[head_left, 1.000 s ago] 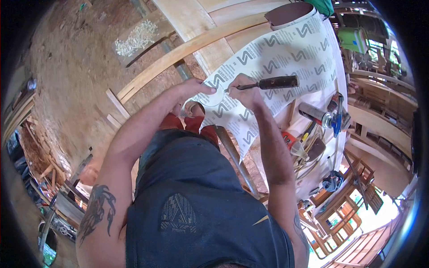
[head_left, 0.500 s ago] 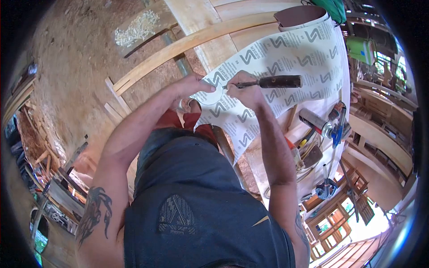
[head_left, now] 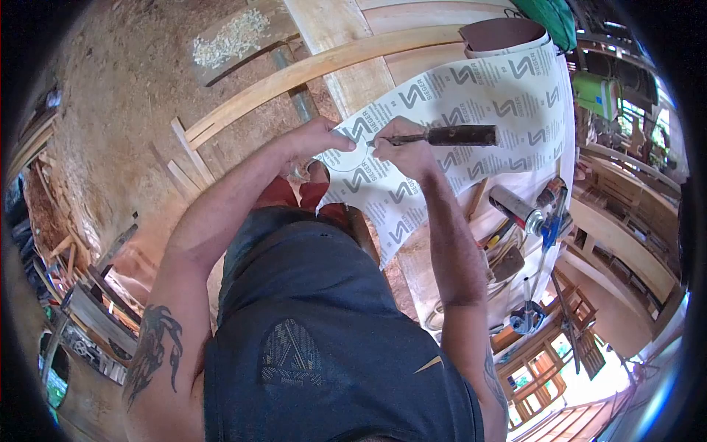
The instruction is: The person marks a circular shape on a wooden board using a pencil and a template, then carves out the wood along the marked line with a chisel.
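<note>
A large sheet of sandpaper (head_left: 471,118), its pale back printed with dark lettering, spreads out in front of me. My left hand (head_left: 322,138) grips its near left edge, thumb on top beside a round outline (head_left: 352,156) on the paper. In my right hand (head_left: 403,151) is a chisel (head_left: 462,135) with a dark handle, held low on its narrow metal shank. The handle points right, and the tip meets the sheet at the outline's right side. My fingers partly hide the tip.
Behind the sheet runs a long wooden strip (head_left: 331,65) over boards. Wood shavings (head_left: 232,37) lie on a board at the back left. A spray can (head_left: 515,208) and a blue-handled tool (head_left: 551,230) rest to the right. The sandpaper's far end curls into a brown roll (head_left: 504,34).
The view has shifted slightly. Both hands keep almost the same places on the sandpaper, and the chisel stays at the outline with only a very small movement.
</note>
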Demonstrator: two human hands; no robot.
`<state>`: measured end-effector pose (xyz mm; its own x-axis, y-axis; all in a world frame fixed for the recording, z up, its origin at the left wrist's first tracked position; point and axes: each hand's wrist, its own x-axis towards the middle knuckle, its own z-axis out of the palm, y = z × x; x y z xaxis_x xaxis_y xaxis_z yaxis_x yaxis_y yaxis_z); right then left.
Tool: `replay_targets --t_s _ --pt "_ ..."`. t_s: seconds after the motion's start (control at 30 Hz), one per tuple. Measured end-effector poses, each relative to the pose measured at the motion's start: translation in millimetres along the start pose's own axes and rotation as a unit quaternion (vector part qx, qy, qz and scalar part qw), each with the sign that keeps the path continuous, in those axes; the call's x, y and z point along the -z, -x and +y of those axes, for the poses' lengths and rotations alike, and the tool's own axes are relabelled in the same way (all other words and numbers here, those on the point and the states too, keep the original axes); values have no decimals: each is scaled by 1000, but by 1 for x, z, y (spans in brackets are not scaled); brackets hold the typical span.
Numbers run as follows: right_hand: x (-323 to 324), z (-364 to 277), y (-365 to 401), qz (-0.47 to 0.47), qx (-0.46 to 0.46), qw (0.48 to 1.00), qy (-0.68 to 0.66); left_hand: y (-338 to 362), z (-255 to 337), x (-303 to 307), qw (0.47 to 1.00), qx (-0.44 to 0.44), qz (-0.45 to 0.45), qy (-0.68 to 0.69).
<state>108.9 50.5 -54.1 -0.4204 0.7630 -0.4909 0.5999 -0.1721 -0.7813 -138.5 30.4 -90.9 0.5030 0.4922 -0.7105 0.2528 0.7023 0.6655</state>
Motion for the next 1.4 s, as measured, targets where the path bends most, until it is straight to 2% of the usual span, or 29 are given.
replay_targets --t_s 0.03,0.13,0.23,0.33,0.4,0.5,0.6,0.8,0.9,1.1,1.4 --pt "2 -6 0 -20 -27 999 6 2 2 0 1000 6 0 -1" --pt "0 -5 -1 -8 -16 1000 15 5 5 0 1000 10 1 1" --pt "-6 0 -2 72 98 991 47 5 3 -2 1000 -2 4 11" --pt "-3 -1 -4 72 146 983 89 2 -1 -3 1000 -17 0 23" --pt "-4 -3 -3 69 127 987 77 -8 -13 -3 998 -56 -4 37" --pt "-5 0 -4 66 124 987 81 9 7 -3 1000 4 6 17" --pt "-8 3 -4 73 135 984 91 -2 -4 0 1000 -23 1 6" --pt "-14 4 -1 101 142 980 96 4 0 -4 999 -19 19 34" --pt "-15 7 -1 100 148 978 107 -14 -19 0 997 -69 6 19" --pt "-17 5 0 98 144 978 113 -2 -5 1 1000 -23 11 3" --pt "-25 10 6 125 118 981 96 -15 -19 2 998 -53 9 15"
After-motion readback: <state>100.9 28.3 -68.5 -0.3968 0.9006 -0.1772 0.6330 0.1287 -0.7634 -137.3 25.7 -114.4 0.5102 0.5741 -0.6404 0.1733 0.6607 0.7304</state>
